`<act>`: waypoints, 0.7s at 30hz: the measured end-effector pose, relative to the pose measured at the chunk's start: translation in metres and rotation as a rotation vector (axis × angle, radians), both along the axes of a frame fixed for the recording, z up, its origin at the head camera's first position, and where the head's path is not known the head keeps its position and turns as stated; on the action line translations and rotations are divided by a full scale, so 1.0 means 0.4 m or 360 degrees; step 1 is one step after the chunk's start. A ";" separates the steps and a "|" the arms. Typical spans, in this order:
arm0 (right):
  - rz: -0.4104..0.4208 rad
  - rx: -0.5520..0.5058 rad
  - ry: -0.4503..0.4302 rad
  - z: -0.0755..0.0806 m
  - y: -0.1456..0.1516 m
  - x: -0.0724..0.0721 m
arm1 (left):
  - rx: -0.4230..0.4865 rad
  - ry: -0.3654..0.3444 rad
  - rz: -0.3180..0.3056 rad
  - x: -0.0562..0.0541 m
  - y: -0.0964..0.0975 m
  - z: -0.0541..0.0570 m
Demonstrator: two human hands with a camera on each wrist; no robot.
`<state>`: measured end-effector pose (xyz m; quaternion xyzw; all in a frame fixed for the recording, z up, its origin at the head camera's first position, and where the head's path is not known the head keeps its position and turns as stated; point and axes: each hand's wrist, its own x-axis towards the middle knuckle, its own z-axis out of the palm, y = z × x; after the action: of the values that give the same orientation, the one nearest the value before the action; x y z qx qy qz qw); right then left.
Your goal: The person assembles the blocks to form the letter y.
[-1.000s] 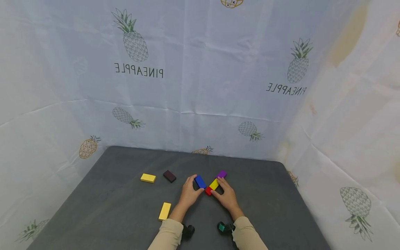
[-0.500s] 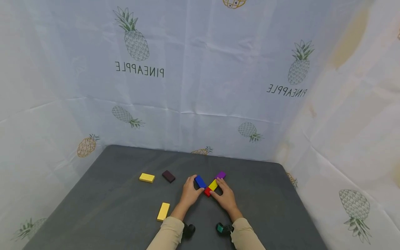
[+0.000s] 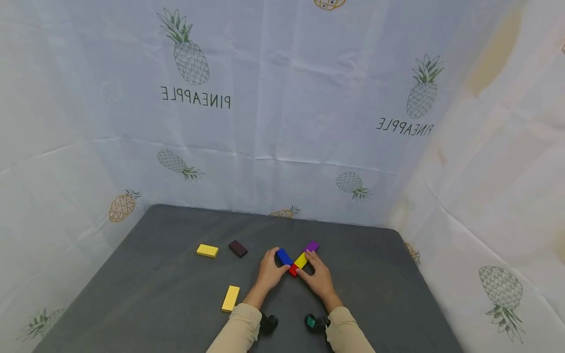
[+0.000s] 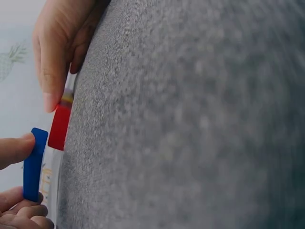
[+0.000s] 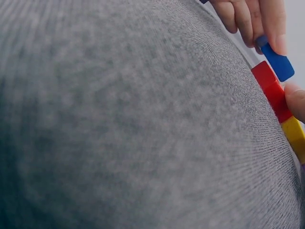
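My left hand [image 3: 269, 272] pinches a blue block [image 3: 284, 256] between thumb and fingers. In the left wrist view a gap shows between the blue block [image 4: 34, 167] and the grey tabletop. Just right of it, a red block [image 3: 293, 270], a yellow block [image 3: 301, 260] and a purple block [image 3: 311, 246] lie end to end in a slanting row. My right hand [image 3: 321, 279] spans this row, its thumb against the red block [image 5: 278, 98] and its fingers by the yellow block's far end. The blue block's near end is close to the red one.
On the left of the dark grey table [image 3: 167, 294] lie a dark brown block [image 3: 238, 248], a pale yellow block [image 3: 207, 251] and another pale yellow block [image 3: 231, 299] near the left forearm. A pineapple-print curtain [image 3: 273, 122] stands behind and at both sides.
The left hand has shifted slightly right with the blue block, bringing it closer to the red one. My right hand stays at the row, with little movement.
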<state>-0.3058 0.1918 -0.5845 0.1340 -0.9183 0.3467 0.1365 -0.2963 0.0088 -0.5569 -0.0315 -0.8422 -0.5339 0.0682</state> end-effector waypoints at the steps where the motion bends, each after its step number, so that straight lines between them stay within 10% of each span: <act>1: -0.0001 0.0001 -0.0001 0.000 0.000 -0.001 | -0.0002 -0.0001 0.0000 -0.001 0.001 0.000; 21: 0.0021 -0.0023 0.0018 -0.003 -0.001 -0.002 | -0.0012 -0.0003 0.0082 -0.012 0.013 -0.013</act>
<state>-0.3065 0.1915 -0.5856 0.1410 -0.9140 0.3536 0.1405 -0.3010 0.0142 -0.5622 -0.0095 -0.8449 -0.5287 0.0810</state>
